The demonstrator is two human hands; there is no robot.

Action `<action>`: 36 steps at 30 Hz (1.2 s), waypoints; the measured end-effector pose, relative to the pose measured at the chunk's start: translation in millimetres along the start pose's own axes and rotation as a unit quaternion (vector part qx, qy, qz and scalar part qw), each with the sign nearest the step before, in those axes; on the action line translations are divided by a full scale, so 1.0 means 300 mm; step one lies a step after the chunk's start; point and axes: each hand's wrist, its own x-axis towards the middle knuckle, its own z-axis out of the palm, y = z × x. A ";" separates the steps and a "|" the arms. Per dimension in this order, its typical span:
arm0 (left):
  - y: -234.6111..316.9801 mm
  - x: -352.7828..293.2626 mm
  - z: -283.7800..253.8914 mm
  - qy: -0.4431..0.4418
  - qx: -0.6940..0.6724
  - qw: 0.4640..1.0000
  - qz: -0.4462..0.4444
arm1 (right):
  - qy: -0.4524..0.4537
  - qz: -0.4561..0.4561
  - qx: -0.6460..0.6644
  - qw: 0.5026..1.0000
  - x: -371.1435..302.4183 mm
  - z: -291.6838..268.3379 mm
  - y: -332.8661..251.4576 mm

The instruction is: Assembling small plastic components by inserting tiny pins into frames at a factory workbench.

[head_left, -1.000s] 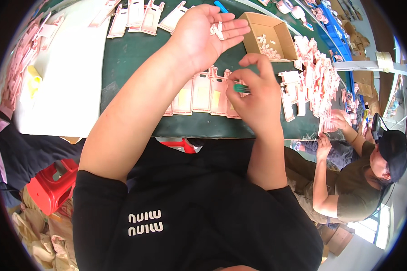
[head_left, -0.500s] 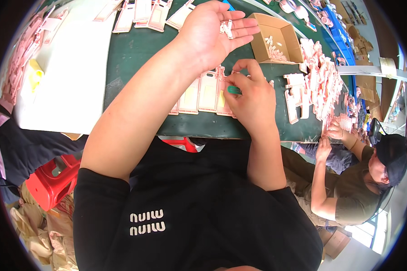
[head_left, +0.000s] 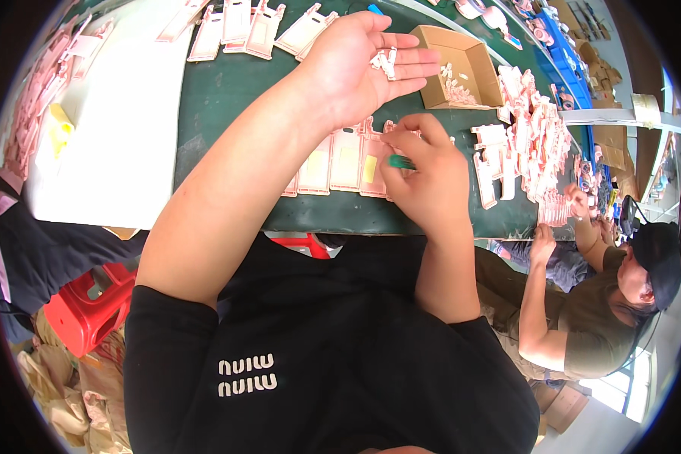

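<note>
We see our left hand [head_left: 348, 87] lying flat with the palm up and the fingers long. It is wide open, and a few white bits [head_left: 387, 66] rest loose on its fingers. The bits stay there much as they were a second ago.

Our right hand [head_left: 430, 170] is what has changed. A second ago its first finger stood up high; now that finger bends down, close to the thumb. The hand is curled almost closed and holds a green stick [head_left: 402, 161]. We cannot tell if a white bit is also pinched at its tips, or if the tips touch a plate. To us, this means the close work is now at the plates, while the left hand acts like a little dish.

The pink plates [head_left: 346, 163] lie in a row under and just left of our right hand, and partly behind our left arm. Past the right hand, a box [head_left: 473, 57] has more bits in it, and a pink pile [head_left: 537, 129] is to its right. Farther right, a co-worker's hand [head_left: 577, 201] is now lifted apart from their other one.
</note>
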 end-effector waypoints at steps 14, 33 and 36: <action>-0.027 -0.040 0.038 -0.064 0.087 0.985 -0.137 | 0.112 0.002 0.079 0.991 0.123 -0.074 0.076; 0.006 -0.035 0.040 -0.049 0.062 0.990 -0.115 | 0.157 0.025 -0.018 0.987 0.102 -0.092 0.038; 0.040 -0.005 0.015 -0.050 -0.005 0.994 -0.094 | 0.137 -0.024 0.083 0.987 0.095 -0.070 0.012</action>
